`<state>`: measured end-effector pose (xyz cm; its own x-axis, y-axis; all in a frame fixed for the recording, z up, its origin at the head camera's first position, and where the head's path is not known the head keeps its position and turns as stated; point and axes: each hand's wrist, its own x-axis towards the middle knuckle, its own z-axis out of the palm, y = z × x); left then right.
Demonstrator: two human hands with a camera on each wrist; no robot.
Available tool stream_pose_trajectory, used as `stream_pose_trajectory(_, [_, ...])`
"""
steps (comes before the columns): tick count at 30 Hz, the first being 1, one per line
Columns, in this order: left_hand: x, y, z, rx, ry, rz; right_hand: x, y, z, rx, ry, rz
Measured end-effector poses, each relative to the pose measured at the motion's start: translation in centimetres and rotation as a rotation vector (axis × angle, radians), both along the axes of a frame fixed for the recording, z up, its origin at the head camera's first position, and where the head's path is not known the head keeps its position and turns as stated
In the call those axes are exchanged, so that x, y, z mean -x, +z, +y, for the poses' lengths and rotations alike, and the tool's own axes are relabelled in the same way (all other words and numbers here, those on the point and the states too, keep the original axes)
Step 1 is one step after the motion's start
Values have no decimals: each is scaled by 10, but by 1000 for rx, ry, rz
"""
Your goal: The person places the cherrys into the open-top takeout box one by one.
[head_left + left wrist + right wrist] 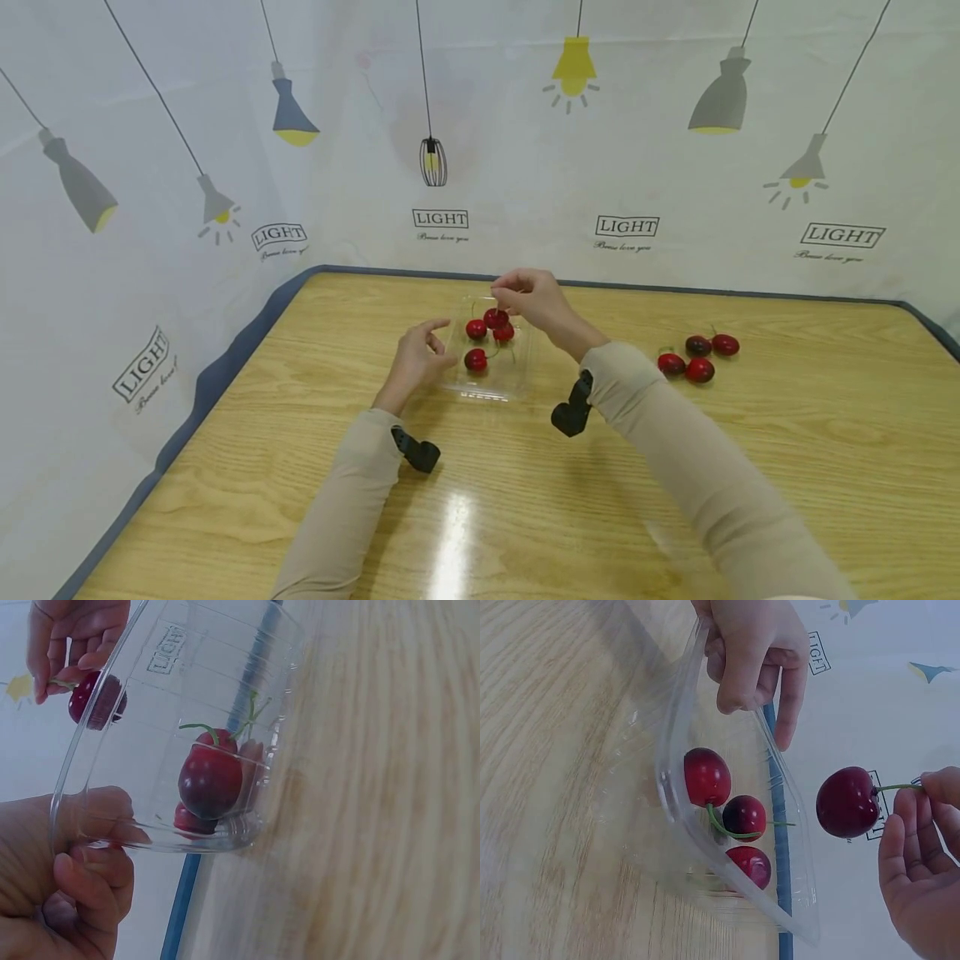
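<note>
My left hand (414, 360) holds the left rim of a clear plastic box (491, 387), its thumb and fingers at the edge. In the left wrist view, part of that hand shows through the plastic wall. Inside the box lie 3 red cherries with green stems, one cherry (476, 360) nearer me than the others. Above the box's far part, my right hand (536, 300) pinches another cherry (847, 802) by its stem. This dark red fruit hangs clear of the ones below in the right wrist view.
Several loose cherries (700, 370) lie in a group on the wooden table (637, 500), to the right of the box. A white backdrop (510, 167) printed with lamps stands behind the table, along its blue edge.
</note>
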<state>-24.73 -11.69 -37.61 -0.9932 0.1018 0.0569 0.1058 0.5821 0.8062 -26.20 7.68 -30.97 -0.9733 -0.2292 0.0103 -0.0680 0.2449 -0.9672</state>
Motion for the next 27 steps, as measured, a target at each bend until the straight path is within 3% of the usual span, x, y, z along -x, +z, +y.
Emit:
stream_pose_trajectory(18, [-1,0,0,-23,-2,2,10,-21,-8,30,-93,-49])
stream_pose_trajectory(27, [0,-1,0,-24,4,-14,12,-20,-11,79,-112,-73])
